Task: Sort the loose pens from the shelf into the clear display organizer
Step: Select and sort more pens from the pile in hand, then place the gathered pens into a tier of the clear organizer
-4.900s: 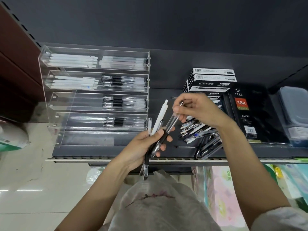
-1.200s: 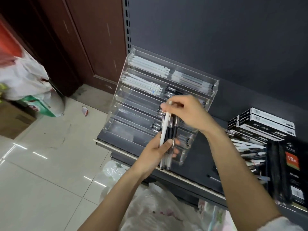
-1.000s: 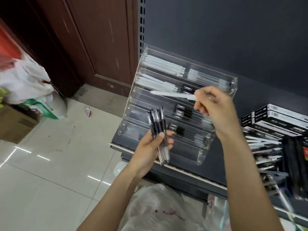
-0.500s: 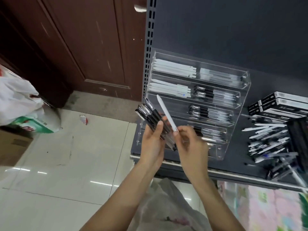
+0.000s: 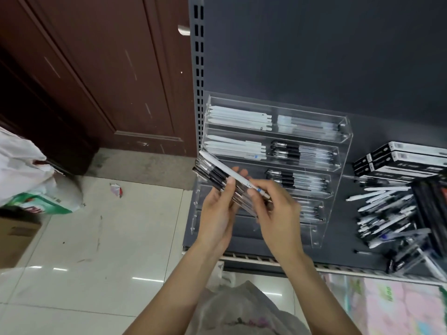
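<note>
My left hand (image 5: 217,211) grips a bundle of black-grip pens (image 5: 212,174) in front of the clear display organizer (image 5: 338,151), which stands on the dark shelf. My right hand (image 5: 275,209) pinches a white pen (image 5: 227,170) near its clip end, laying it slantwise over the bundle with its tip up and left. The organizer's top tiers hold white pens on the left and clear or black-grip pens on the right. A heap of loose pens (image 5: 387,216) lies on the shelf to the right.
Black-and-white pen boxes (image 5: 399,160) are stacked at the back right, dark diary boxes (image 5: 433,204) beside the heap. The shelf's front edge (image 5: 266,259) runs below my hands. Left of the shelf are a brown door, tiled floor, a plastic bag (image 5: 26,177) and a cardboard box (image 5: 17,233).
My right hand pulled the white pen from the bundle, raised it to the organizer, then brought it back down; it now lies flatter across the bundle. The view shifted left.
</note>
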### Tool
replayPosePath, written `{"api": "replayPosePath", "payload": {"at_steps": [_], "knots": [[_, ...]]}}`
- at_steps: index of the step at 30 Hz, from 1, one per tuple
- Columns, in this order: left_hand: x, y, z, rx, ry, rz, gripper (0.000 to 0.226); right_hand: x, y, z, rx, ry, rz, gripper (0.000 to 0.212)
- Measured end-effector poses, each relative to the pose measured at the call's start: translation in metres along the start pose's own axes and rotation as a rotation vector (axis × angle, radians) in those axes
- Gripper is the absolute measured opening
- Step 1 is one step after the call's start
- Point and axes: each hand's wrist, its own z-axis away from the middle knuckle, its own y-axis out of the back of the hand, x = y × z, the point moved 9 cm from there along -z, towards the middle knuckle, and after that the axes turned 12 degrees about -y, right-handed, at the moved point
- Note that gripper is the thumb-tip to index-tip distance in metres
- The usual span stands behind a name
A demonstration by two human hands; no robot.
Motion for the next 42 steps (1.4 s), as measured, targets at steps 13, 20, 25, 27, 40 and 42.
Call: {"api": "replayPosePath", "payload": {"at_steps": [13,20,25,27,40,42], "knots": [[0.013,0.028,-0.023,0.182,-0.04,-0.186,0.013,0.011,-0.018,-0.055,-0.229,-0.026,-0.007,0.014],[0.026,0.049,-0.026,0.279,-0.103,-0.202,0.015,0.017,0.02,-0.119,-0.015,0.128,0.411,0.012],[0.025,0.057,-0.026,0.325,-0.079,-0.187,0.014,0.002,-0.015,-0.129,-0.073,0.34,0.679,0.005],[0.026,0.057,-0.026,0.32,-0.079,-0.166,0.016,-0.001,-0.02,-0.129,-0.064,0.385,0.722,0.003],[0.027,0.059,-0.03,0.3,-0.051,-0.132,0.038,0.0,-0.03,-0.128,-0.053,0.411,0.769,0.005],[0.027,0.058,-0.03,0.291,-0.05,-0.141,0.037,0.002,-0.034,-0.126,-0.063,0.419,0.811,0.005]]}}
